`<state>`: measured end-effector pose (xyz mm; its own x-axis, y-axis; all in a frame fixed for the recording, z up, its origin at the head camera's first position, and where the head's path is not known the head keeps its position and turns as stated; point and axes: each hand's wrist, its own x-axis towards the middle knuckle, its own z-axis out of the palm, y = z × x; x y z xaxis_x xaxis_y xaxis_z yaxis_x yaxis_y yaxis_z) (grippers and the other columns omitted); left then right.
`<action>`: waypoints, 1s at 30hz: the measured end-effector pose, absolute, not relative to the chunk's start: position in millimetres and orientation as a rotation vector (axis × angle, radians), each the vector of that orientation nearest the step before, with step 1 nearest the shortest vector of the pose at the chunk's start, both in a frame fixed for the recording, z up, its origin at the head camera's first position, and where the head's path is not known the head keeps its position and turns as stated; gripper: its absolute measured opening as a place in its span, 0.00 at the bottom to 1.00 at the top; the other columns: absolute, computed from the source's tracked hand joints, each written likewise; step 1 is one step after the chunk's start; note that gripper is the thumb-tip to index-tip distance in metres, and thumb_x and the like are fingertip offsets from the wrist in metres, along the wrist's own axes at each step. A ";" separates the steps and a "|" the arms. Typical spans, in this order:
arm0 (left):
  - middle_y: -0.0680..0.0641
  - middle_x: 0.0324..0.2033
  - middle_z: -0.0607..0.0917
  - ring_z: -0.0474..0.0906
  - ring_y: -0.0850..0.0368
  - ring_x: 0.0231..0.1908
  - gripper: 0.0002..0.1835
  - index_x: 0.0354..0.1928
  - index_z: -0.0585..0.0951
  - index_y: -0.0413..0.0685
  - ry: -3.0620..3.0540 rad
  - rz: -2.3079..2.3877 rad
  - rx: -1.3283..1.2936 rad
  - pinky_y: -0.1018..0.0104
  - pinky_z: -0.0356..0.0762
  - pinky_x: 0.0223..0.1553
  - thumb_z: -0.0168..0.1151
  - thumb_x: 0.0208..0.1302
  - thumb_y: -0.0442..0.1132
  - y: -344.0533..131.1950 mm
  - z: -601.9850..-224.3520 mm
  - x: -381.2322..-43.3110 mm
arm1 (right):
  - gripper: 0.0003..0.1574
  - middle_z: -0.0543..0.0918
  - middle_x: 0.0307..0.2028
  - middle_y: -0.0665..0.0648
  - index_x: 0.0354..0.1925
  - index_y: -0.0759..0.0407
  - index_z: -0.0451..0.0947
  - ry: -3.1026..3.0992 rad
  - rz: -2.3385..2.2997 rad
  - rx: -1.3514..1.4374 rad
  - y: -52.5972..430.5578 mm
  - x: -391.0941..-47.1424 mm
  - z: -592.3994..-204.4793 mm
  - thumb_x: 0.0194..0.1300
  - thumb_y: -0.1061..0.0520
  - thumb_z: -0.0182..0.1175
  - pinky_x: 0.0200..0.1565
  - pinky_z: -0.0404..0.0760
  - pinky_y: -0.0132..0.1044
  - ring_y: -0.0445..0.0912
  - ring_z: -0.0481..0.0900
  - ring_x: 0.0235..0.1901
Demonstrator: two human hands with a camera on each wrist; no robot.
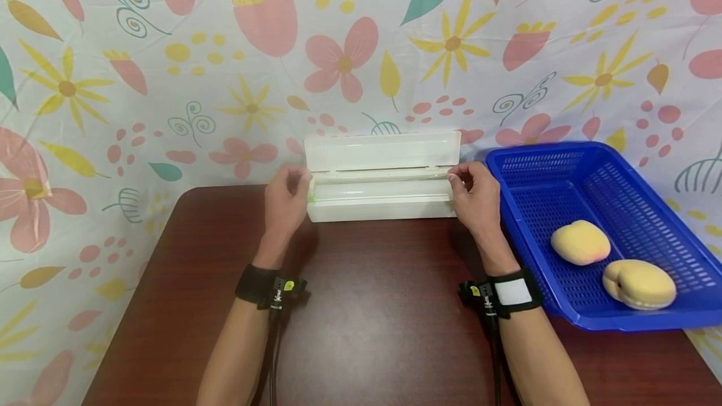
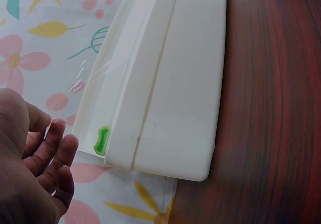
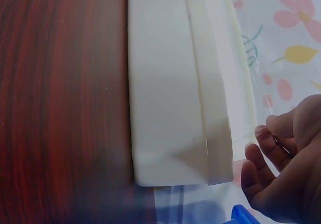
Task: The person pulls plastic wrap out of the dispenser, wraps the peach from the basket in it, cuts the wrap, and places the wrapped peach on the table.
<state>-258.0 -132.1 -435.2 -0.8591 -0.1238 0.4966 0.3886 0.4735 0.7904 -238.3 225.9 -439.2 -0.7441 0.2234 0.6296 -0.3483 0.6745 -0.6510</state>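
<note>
A long white plastic-wrap dispenser [image 1: 383,210] lies at the table's far edge, its lid [image 1: 383,152] raised against the cloth. A whitish roll of wrap [image 1: 378,190] shows inside. At the dispenser's left end, my left hand [image 1: 286,202] pinches the edge of clear plastic film [image 2: 79,77] between thumb and index finger. My right hand [image 1: 478,199] pinches the film's other side at the right end, thumb against index finger in the right wrist view. The film stretches between both hands, hard to make out. A green piece [image 2: 102,140] sits at the dispenser's left end.
To the right stands a blue plastic basket [image 1: 665,319] holding two yellow peaches, one farther back [image 1: 581,242] and one nearer [image 1: 639,284]. Behind the dark red-brown table [image 1: 372,324] hangs a flower-patterned cloth [image 1: 361,24]. Cables run from both wrist straps.
</note>
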 end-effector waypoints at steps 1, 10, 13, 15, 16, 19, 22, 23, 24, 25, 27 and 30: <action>0.54 0.35 0.81 0.73 0.57 0.35 0.05 0.41 0.80 0.50 -2.232 -1.378 -0.217 0.60 0.72 0.39 0.60 0.67 0.41 -132.2 -435.3 -258.1 | 0.02 0.80 0.32 0.56 0.35 0.64 0.80 -2.175 1.037 0.096 225.9 -238.2 -439.2 0.62 0.65 0.61 0.32 0.70 0.42 0.50 0.73 0.30; 0.54 0.36 0.80 0.72 0.57 0.36 0.06 0.42 0.80 0.49 -2.250 -1.370 -0.209 0.60 0.72 0.40 0.60 0.68 0.42 -132.8 -433.4 -256.6 | 0.03 0.80 0.32 0.56 0.36 0.63 0.81 -2.184 1.037 0.078 225.3 -236.5 -437.6 0.63 0.64 0.61 0.31 0.67 0.37 0.49 0.72 0.29; 0.54 0.35 0.80 0.72 0.58 0.35 0.06 0.42 0.80 0.50 -2.250 -1.363 -0.216 0.60 0.72 0.39 0.59 0.68 0.43 -132.7 -431.8 -256.0 | 0.03 0.80 0.32 0.56 0.36 0.63 0.81 -2.188 1.032 0.066 225.5 -236.4 -436.7 0.63 0.64 0.61 0.31 0.67 0.38 0.49 0.72 0.29; 0.55 0.36 0.80 0.73 0.58 0.35 0.06 0.42 0.80 0.51 -2.250 -1.368 -0.218 0.60 0.72 0.39 0.59 0.68 0.43 -132.5 -430.7 -255.8 | 0.03 0.79 0.33 0.56 0.37 0.63 0.81 -2.192 1.033 0.061 225.7 -236.2 -436.3 0.64 0.64 0.61 0.31 0.68 0.38 0.49 0.72 0.29; 0.55 0.36 0.80 0.73 0.58 0.36 0.06 0.42 0.80 0.51 -2.250 -1.373 -0.219 0.60 0.72 0.39 0.59 0.68 0.43 -132.8 -430.6 -255.7 | 0.03 0.79 0.33 0.56 0.37 0.63 0.81 -2.195 1.033 0.056 225.5 -236.1 -436.1 0.64 0.63 0.61 0.32 0.68 0.38 0.48 0.72 0.29; 0.55 0.36 0.80 0.73 0.59 0.37 0.06 0.42 0.79 0.51 -2.253 -1.382 -0.221 0.60 0.73 0.41 0.58 0.69 0.43 -133.3 -430.8 -255.9 | 0.03 0.80 0.33 0.56 0.37 0.62 0.80 -2.202 1.030 0.044 225.0 -235.5 -435.9 0.65 0.63 0.61 0.32 0.69 0.39 0.48 0.73 0.30; 0.55 0.37 0.80 0.74 0.59 0.39 0.07 0.43 0.79 0.50 -2.252 -1.389 -0.229 0.60 0.74 0.43 0.58 0.69 0.44 -133.6 -430.8 -256.2 | 0.03 0.80 0.33 0.56 0.37 0.61 0.80 -2.203 1.024 0.038 224.5 -234.5 -435.0 0.65 0.62 0.61 0.32 0.69 0.40 0.47 0.73 0.30; 0.54 0.37 0.80 0.74 0.59 0.39 0.07 0.43 0.79 0.50 -2.250 -1.393 -0.233 0.59 0.74 0.43 0.58 0.69 0.44 -133.6 -430.7 -256.4 | 0.03 0.80 0.33 0.56 0.37 0.61 0.80 -2.202 1.024 0.040 224.5 -234.3 -434.6 0.64 0.62 0.61 0.32 0.70 0.40 0.47 0.73 0.30; 0.54 0.38 0.80 0.74 0.59 0.40 0.08 0.43 0.79 0.50 -2.249 -1.396 -0.235 0.59 0.74 0.44 0.58 0.69 0.45 -133.8 -430.8 -256.6 | 0.03 0.80 0.34 0.56 0.37 0.61 0.80 -2.199 1.025 0.042 224.5 -234.0 -434.2 0.64 0.62 0.61 0.32 0.70 0.40 0.48 0.73 0.30; 0.53 0.38 0.81 0.74 0.59 0.40 0.08 0.43 0.79 0.49 -2.246 -1.397 -0.241 0.59 0.75 0.44 0.58 0.69 0.45 -133.9 -430.7 -256.8 | 0.03 0.80 0.33 0.56 0.37 0.61 0.80 -2.196 1.027 0.043 224.5 -233.9 -433.8 0.64 0.62 0.61 0.32 0.70 0.40 0.48 0.73 0.30; 0.53 0.38 0.81 0.75 0.59 0.41 0.08 0.43 0.79 0.49 -2.242 -1.403 -0.247 0.59 0.75 0.45 0.58 0.70 0.45 -134.3 -430.9 -257.4 | 0.03 0.80 0.33 0.56 0.37 0.61 0.80 -2.189 1.031 0.046 224.8 -234.0 -433.6 0.64 0.63 0.62 0.32 0.70 0.40 0.48 0.74 0.29; 0.53 0.38 0.81 0.74 0.59 0.41 0.09 0.43 0.79 0.49 -2.242 -1.404 -0.250 0.59 0.75 0.45 0.58 0.70 0.45 -134.8 -431.0 -257.5 | 0.03 0.81 0.33 0.56 0.37 0.61 0.81 -2.180 1.036 0.051 225.4 -234.7 -433.8 0.63 0.63 0.62 0.31 0.70 0.40 0.47 0.74 0.29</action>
